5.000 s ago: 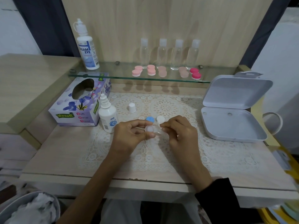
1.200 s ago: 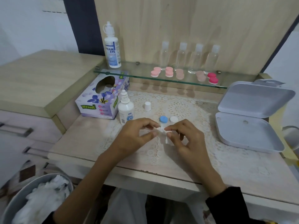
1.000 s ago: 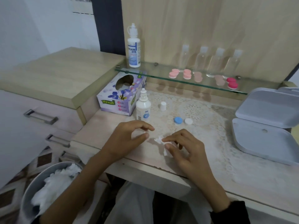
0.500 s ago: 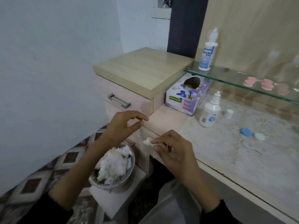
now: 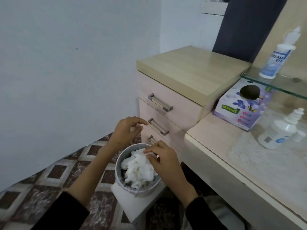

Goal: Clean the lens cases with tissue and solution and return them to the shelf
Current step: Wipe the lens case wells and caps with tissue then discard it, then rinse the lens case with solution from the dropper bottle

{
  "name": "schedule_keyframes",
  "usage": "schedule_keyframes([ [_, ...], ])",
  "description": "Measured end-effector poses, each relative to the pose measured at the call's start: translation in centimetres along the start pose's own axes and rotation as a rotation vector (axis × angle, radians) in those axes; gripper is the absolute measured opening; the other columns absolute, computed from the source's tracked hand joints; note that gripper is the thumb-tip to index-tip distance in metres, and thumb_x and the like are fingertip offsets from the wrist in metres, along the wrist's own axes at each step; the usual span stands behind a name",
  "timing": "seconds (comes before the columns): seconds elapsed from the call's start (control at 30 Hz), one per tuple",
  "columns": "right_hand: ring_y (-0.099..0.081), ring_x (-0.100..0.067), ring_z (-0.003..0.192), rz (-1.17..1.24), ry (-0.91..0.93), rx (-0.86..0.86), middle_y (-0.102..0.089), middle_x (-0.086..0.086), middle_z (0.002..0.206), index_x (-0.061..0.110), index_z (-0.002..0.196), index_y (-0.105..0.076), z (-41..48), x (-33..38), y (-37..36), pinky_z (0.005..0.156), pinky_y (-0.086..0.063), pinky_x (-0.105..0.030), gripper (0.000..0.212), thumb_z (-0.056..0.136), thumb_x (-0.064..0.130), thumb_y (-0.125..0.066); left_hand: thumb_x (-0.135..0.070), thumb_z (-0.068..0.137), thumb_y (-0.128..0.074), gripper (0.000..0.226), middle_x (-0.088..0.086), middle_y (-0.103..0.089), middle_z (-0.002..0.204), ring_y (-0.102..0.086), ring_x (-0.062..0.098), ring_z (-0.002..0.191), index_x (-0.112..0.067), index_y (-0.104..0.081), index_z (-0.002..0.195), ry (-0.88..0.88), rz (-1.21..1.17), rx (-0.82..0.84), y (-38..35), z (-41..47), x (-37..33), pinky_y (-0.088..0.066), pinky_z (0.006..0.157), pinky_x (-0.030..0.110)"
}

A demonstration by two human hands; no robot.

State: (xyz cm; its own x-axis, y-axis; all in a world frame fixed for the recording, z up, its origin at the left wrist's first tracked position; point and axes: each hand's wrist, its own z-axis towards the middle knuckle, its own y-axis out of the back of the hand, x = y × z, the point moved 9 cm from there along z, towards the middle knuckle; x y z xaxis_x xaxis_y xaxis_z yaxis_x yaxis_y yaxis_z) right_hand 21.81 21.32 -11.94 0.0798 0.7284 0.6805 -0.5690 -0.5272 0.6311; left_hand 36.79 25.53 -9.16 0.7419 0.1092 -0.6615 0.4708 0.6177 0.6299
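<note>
Our right hand: seemingly pinching a white tissue scrap over round grey bin.
Our left hand: loosely curled, empty.

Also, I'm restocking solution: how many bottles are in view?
2. The Dream Eye solution bottle stands on the glass shelf; a smaller white bottle stands on the desk, right of the tissue box. More may lie beyond the frame's right edge.

— At ten o'clock we've got a plain pale-blue wall, evenly lit.
— And at seven, our floor: dark brown tiles in pale bands.
— The drawer unit sits at one, pink fronts, light wood top.
— Our desk joins it at three, under the glass shelf.
</note>
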Motion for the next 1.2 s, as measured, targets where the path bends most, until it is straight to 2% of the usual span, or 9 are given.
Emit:
schedule_keyframes([
  [0.13,-0.056,-0.009,0.090,-0.099,-0.077,0.062,-0.060,0.001,0.102,0.019,0.098,-0.074,1.1,-2.3,-4.0,0.085,-0.045,-0.024,0.023,0.087,0.005,-0.058,-0.010,0.083,-0.060,0.026,-0.011,-0.067,0.105,-0.062,0.009,0.092,-0.027,-0.069,0.100,0.027,0.043,0.043,-1.7,-0.3,3.5,-0.050,0.081,0.025],
  [0.27,-0.057,-0.020,0.106,-0.139,-0.196,0.209,-0.058,-0.004,0.119,0.014,0.113,-0.068,1.5,-5.2,-8.5,0.097,-0.043,-0.031,0.032,0.088,0.000,-0.054,0.000,0.085,-0.060,0.026,-0.004,-0.066,0.111,-0.055,-0.008,0.094,-0.019,-0.070,0.100,0.066,0.045,0.087,-3.0,-0.6,5.9,-0.041,0.080,0.007],
  [0.37,-0.048,-0.020,0.125,-0.166,-0.286,0.338,-0.052,-0.003,0.134,0.015,0.129,-0.058,0.7,-7.3,-10.9,0.105,-0.035,-0.029,0.038,0.093,0.004,-0.052,0.000,0.085,-0.060,0.024,-0.001,-0.066,0.112,-0.054,0.005,0.102,-0.015,-0.071,0.100,0.094,0.082,0.106,-3.6,-1.1,7.0,-0.040,0.086,0.015],
  [0.47,-0.044,-0.018,0.129,-0.160,-0.314,0.367,-0.050,-0.002,0.137,0.016,0.131,-0.056,0.2,-8.1,-11.2,0.107,-0.030,-0.025,0.038,0.094,0.004,-0.052,-0.003,0.085,-0.062,0.022,-0.001,-0.068,0.109,-0.058,0.014,0.101,-0.018,-0.071,0.099,0.095,0.125,0.140,-4.0,-1.6,7.9,-0.044,0.087,0.025],
  [0.63,-0.052,-0.017,0.117,-0.090,-0.295,0.274,-0.056,-0.001,0.127,0.015,0.123,-0.063,0.9,-6.9,-8.6,0.104,-0.038,-0.030,0.033,0.092,0.009,-0.059,-0.003,0.085,-0.063,0.022,-0.001,-0.068,0.107,-0.060,0.019,0.095,-0.017,-0.071,0.100,0.091,0.115,0.153,-3.7,-1.9,7.7,-0.050,0.082,0.032],
  [0.73,-0.052,-0.013,0.113,-0.040,-0.267,0.191,-0.055,0.002,0.122,0.018,0.118,-0.066,1.3,-5.2,-5.3,0.098,-0.039,-0.022,0.030,0.089,0.011,-0.063,0.000,0.085,-0.062,0.028,-0.005,-0.068,0.103,-0.059,0.004,0.089,-0.022,-0.069,0.101,0.090,0.077,0.133,-3.2,-0.9,6.3,-0.047,0.080,0.017],
  [0.9,-0.048,0.012,0.097,0.072,-0.232,0.047,-0.046,0.023,0.102,0.020,0.108,-0.070,1.0,-1.5,1.6,0.085,-0.034,-0.001,0.023,0.089,0.011,-0.062,-0.002,0.086,-0.060,0.033,-0.034,-0.060,0.089,-0.056,-0.009,0.091,-0.031,-0.066,0.101,-0.022,0.037,0.136,-2.8,1.5,0.4,-0.048,0.079,0.017],
  [1.0,-0.042,0.023,0.101,0.092,-0.187,-0.030,-0.045,0.027,0.105,0.020,0.105,-0.072,-0.6,0.5,6.5,0.085,-0.037,-0.002,0.024,0.088,0.007,-0.062,-0.015,0.086,-0.056,0.024,-0.029,-0.061,0.096,-0.055,-0.011,0.091,-0.031,-0.066,0.101,-0.159,0.017,0.150,-3.3,2.7,-5.5,-0.041,0.077,0.006],
  [1.2,-0.055,0.002,0.107,0.156,-0.226,-0.208,-0.058,0.010,0.113,0.025,0.100,-0.073,-5.4,0.0,17.4,0.083,-0.048,-0.012,0.027,0.087,0.003,-0.065,-0.025,0.086,-0.050,0.024,-0.016,-0.069,0.092,-0.060,-0.002,0.083,-0.025,-0.071,0.098,-0.341,-0.061,0.242,-7.8,3.8,-16.9,-0.048,0.073,0.014],
])
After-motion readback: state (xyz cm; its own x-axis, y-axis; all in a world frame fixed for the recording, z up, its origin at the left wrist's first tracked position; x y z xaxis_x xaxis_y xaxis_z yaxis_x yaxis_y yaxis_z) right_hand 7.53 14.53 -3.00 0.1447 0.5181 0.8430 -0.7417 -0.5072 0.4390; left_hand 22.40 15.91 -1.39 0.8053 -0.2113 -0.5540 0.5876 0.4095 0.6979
